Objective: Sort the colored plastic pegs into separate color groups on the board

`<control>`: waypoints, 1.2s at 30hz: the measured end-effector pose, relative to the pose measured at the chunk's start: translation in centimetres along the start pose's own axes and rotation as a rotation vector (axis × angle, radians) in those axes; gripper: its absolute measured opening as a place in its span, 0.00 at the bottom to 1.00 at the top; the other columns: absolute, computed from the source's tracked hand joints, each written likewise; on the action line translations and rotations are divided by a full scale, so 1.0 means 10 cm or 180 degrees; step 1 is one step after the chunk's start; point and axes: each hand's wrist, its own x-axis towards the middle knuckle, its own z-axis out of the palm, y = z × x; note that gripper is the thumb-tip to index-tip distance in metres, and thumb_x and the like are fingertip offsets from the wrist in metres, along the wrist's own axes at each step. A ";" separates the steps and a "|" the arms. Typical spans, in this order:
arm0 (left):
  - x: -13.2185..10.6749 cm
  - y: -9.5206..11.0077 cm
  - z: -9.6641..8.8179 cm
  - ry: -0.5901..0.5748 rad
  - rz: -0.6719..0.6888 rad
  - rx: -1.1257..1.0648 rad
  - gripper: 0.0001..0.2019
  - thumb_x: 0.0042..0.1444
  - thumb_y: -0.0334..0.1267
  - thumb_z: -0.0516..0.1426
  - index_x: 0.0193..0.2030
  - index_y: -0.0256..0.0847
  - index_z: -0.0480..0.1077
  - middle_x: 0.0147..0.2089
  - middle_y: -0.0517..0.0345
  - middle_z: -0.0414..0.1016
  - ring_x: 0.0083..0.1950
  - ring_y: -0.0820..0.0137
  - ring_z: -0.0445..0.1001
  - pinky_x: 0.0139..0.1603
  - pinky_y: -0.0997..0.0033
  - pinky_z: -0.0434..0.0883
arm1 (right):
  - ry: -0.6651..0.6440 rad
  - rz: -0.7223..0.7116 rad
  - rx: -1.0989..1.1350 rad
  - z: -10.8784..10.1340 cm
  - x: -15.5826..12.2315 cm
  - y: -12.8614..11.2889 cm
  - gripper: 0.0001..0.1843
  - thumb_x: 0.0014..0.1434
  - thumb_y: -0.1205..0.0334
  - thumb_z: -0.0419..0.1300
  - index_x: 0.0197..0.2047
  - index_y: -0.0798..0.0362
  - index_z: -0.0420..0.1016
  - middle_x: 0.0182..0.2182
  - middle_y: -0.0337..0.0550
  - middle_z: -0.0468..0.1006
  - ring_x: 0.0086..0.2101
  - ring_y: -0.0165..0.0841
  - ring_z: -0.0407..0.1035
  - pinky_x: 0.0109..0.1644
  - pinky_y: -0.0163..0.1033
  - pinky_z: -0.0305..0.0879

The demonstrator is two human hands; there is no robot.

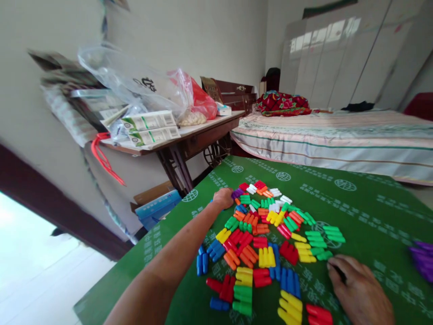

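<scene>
Many toy building blocks, each like bullet-shaped plastic fingers joined side by side, lie loosely spread on a green board. My left hand reaches to the far left edge of the spread, its fingers closed at a purple block; the fingertips are partly hidden. A green block lies just beside it. Palm down at the near right, my right hand rests on the board with curved fingers and a gap behind the thumb; nothing shows in it. Its fingertips are close to a green block. A red block lies left of it.
Purple blocks sit apart at the right edge of the green board. Behind on the left stands a sewing-machine table with boxes and plastic bags. A bed adjoins the far side. Blue cartons are below, left.
</scene>
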 end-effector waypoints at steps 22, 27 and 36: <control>-0.79 1.17 -0.15 0.0017 0.2746 -0.1015 0.12 0.47 0.27 0.56 0.39 0.41 0.71 0.37 0.60 0.75 0.38 0.73 0.72 0.39 0.77 0.66 | 0.0090 0.0160 -0.0027 -0.11 0.14 -0.22 0.11 0.59 0.62 0.51 0.33 0.52 0.75 0.36 0.46 0.76 0.37 0.38 0.67 0.42 0.43 0.65; -1.03 1.45 -0.06 -0.0404 0.3215 -0.0489 0.11 0.50 0.30 0.56 0.42 0.40 0.68 0.40 0.56 0.74 0.42 0.68 0.72 0.42 0.73 0.68 | 0.0182 0.0230 0.0133 -0.10 0.14 -0.21 0.11 0.59 0.62 0.50 0.36 0.53 0.74 0.35 0.46 0.76 0.37 0.39 0.67 0.41 0.44 0.67; -1.13 1.69 0.15 -0.0350 0.3405 -0.0396 0.31 0.51 0.31 0.56 0.61 0.42 0.49 0.55 0.46 0.66 0.55 0.62 0.67 0.50 0.66 0.69 | 0.0391 -0.0248 0.0916 -0.14 0.15 -0.35 0.24 0.57 0.61 0.54 0.57 0.53 0.61 0.50 0.49 0.71 0.50 0.39 0.65 0.53 0.46 0.67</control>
